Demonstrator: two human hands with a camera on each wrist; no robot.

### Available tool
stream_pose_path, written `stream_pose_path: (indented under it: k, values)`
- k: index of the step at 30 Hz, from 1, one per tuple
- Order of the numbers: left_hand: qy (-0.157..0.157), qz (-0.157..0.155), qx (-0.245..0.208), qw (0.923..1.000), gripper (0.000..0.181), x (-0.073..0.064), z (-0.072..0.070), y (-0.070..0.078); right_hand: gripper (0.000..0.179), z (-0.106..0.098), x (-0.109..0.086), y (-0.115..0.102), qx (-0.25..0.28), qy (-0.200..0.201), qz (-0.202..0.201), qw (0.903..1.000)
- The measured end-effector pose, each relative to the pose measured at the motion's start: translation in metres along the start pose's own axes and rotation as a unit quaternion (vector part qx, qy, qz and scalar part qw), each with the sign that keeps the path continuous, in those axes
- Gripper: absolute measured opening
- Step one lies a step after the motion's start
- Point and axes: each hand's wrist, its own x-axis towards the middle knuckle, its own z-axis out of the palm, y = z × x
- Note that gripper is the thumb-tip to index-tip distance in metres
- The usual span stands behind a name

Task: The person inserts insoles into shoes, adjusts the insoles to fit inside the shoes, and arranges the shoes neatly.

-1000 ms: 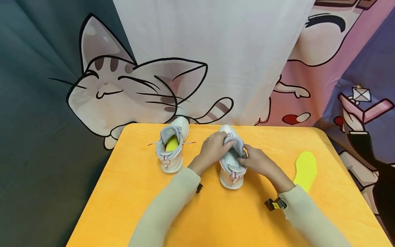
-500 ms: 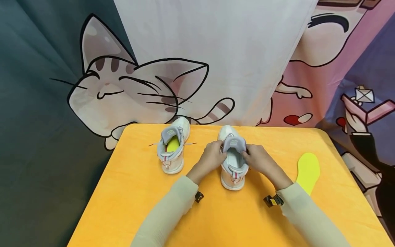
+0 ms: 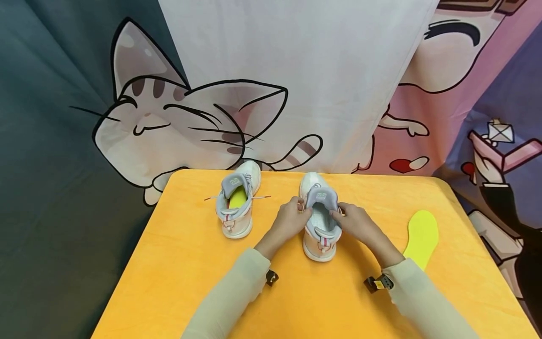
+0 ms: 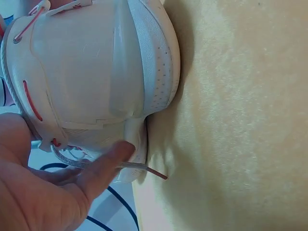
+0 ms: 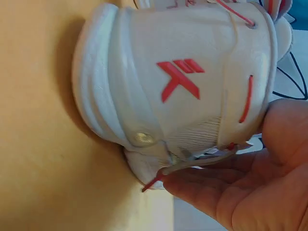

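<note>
A white sneaker (image 3: pixel 320 249) with a pale pink heel stands on the table, heel toward me, its tongue (image 3: pixel 322 195) upright and its opening wide. My left hand (image 3: pixel 289 220) grips the left edge of that opening, thumb at the inner rim and fingers outside. On the opposite edge, my right hand (image 3: pixel 359 221) holds the collar in the same way. A loose grey lace (image 4: pixel 132 165) with a red tip runs past the left fingers. In the right wrist view, another lace end (image 5: pixel 192 163) lies by the right fingers, below a red logo (image 5: pixel 180 79).
To the left stands a matching sneaker (image 3: pixel 236 225) with a yellow-green insole (image 3: pixel 238 197) inside and its laces spread sideways. A loose yellow-green insole (image 3: pixel 423 233) lies flat at the right, partly behind the right forearm. A printed curtain (image 3: pixel 305 56) hangs behind the orange table (image 3: pixel 305 301).
My left hand has gone from the tongue down to the left collar edge. The right hand has shifted slightly along the right edge. The tongue now stands fully in view.
</note>
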Motion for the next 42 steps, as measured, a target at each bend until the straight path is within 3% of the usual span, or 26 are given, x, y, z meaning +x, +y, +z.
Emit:
stream_pose_path:
  k: [5, 8, 12, 17, 25, 30, 42]
  values:
    - [-0.019, 0.005, -0.022, 0.9996, 0.046, -0.003, 0.002, -0.003, 0.051, 0.005, -0.006, 0.004, 0.06, -0.017, 0.018, 0.9979]
    - [-0.027, 0.012, -0.039, 0.9988, 0.04, -0.005, 0.002, -0.002, 0.049, 0.008, -0.009, 0.003, 0.084, -0.025, 0.022, 0.9959]
    - [-0.03, 0.023, -0.046, 0.9982, 0.029, -0.007, 0.002, 0.0, 0.044, 0.01, -0.01, -0.001, 0.091, -0.028, 0.023, 0.9952]
    - [-0.036, 0.025, -0.052, 0.9977, 0.03, -0.005, 0.001, 0.004, 0.045, 0.009, -0.008, -0.005, 0.087, -0.028, 0.027, 0.9954]
    - [-0.047, 0.006, -0.04, 0.9981, 0.058, -0.003, -0.003, 0.0, 0.052, 0.002, -0.007, 0.003, 0.123, -0.054, -0.006, 0.991]
    - [-0.057, 0.035, -0.044, 0.9968, 0.064, -0.011, -0.012, -0.004, 0.068, -0.015, -0.021, 0.011, 0.151, -0.061, -0.036, 0.986]
    - [-0.048, 0.098, 0.076, 0.9911, 0.072, -0.034, -0.036, -0.022, 0.076, -0.049, -0.055, 0.045, 0.135, 0.022, -0.01, 0.9905]
